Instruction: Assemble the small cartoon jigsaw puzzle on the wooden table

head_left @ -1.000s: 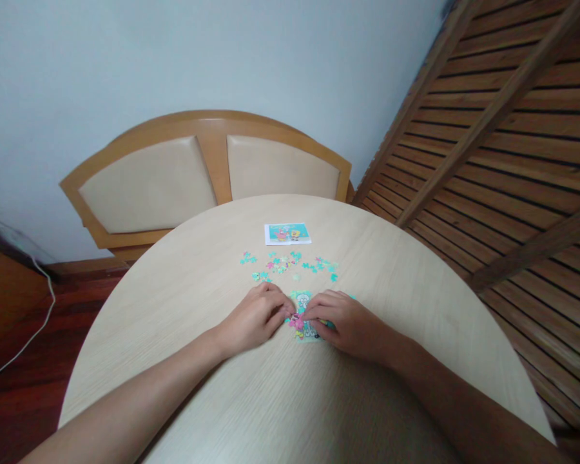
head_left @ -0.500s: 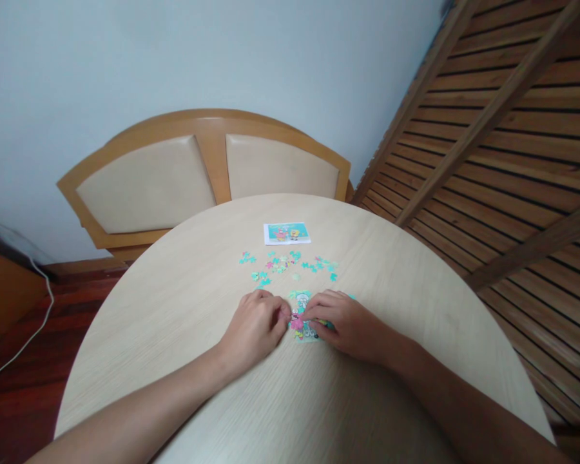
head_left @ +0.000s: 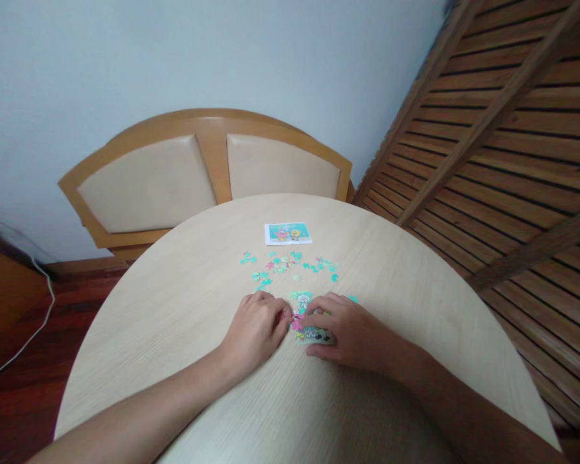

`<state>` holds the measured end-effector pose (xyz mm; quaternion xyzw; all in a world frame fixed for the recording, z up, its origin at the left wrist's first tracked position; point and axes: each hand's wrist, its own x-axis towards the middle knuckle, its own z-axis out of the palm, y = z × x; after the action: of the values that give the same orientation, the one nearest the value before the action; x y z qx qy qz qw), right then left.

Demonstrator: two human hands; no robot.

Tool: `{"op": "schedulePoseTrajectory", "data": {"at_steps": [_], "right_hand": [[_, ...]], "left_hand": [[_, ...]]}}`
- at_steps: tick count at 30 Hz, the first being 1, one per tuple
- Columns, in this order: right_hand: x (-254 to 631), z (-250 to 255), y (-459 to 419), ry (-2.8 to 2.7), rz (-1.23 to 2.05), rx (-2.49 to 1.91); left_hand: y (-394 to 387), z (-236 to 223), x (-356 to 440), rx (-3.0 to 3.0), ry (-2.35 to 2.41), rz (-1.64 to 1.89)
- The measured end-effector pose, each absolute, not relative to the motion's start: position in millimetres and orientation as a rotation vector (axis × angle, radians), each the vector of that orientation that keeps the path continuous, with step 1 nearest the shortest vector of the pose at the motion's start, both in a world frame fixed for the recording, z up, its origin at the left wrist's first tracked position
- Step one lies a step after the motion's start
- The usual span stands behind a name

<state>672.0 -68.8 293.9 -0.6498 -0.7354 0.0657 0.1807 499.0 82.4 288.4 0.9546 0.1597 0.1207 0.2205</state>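
A partly assembled jigsaw puzzle (head_left: 310, 334) lies flat on the table between my hands, showing cartoon figures in pink, teal and yellow. My left hand (head_left: 258, 325) is closed, thumb and index finger pinched on the puzzle's left edge beside the pink figure. Over the right part rests my right hand (head_left: 345, 328); its thumb is spread from the fingers, nothing visible between them. That hand covers much of the puzzle's right side. Beyond it, loose puzzle pieces (head_left: 281, 264) lie scattered in small groups, one light green piece (head_left: 297, 278) nearest the puzzle.
A picture card (head_left: 289, 234) with cartoon figures lies behind the loose pieces. Everything rests on a round pale wooden table (head_left: 174, 309). A padded wooden chair back (head_left: 220, 161) stands past its far edge, against the wall. Slatted wood (head_left: 502, 148) rises on the right.
My right thumb has moved away from the fingers, toward me, so the pinch has opened and more of the puzzle's lower edge shows. My left hand stays in place.
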Motion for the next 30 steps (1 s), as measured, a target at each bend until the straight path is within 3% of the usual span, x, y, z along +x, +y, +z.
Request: {"op": "schedulePoseTrajectory", "data": {"at_steps": [30], "right_hand": [[671.1,296.3,-67.7,-2.078,0.202,-1.842]], "left_hand": [[88.6,289.0,493.6,2.670,0.406,0.249]]}}
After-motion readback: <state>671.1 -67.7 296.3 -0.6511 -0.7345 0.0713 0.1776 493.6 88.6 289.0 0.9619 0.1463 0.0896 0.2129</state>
